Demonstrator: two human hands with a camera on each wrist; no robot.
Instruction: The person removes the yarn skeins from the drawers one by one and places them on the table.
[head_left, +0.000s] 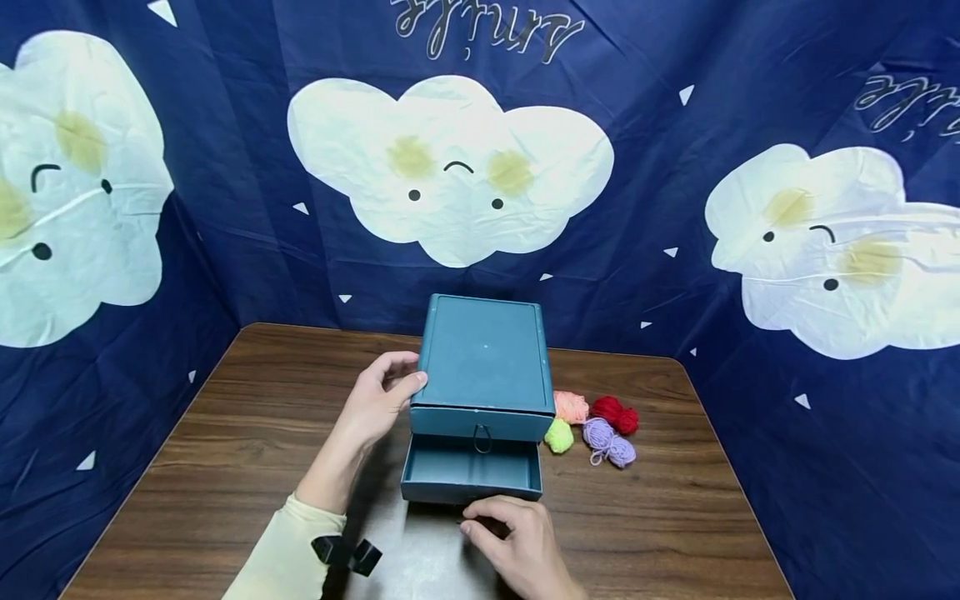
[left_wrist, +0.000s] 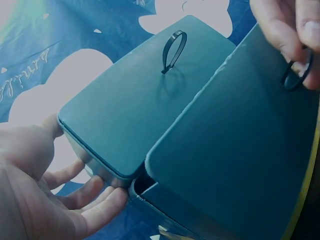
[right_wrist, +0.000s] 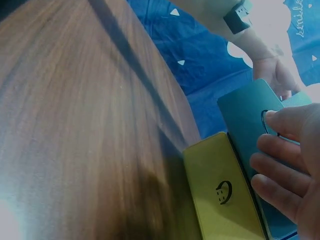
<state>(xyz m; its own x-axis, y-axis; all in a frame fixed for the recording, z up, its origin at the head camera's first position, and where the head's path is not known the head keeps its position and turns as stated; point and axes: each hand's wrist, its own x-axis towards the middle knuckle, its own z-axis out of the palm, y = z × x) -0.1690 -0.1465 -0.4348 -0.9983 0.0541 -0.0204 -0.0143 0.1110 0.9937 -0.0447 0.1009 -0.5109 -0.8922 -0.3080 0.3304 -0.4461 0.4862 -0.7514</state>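
A teal drawer box point(head_left: 483, 350) stands on the table, its upper drawer front point(left_wrist: 125, 100) closed and fitted with a black loop. Below that, a teal drawer point(head_left: 471, 467) is pulled out and its inside shows from above. The right hand point(head_left: 517, 542) pinches this drawer's black loop handle point(left_wrist: 298, 75) between thumb and finger, the other fingers extended in the right wrist view. Against the box's left side rests the left hand point(head_left: 378, 400), thumb near the top edge and fingers touching the side wall. A yellow drawer front point(right_wrist: 220, 185) with its own loop sits under the teal one.
To the right of the box lie pink yarn point(head_left: 572, 407), red yarn point(head_left: 615, 414), lime yarn point(head_left: 558, 436) and purple yarn point(head_left: 609, 442). The wooden table point(head_left: 247, 417) meets a dark blue cloth point(head_left: 652, 50) with clouds at the back and sides.
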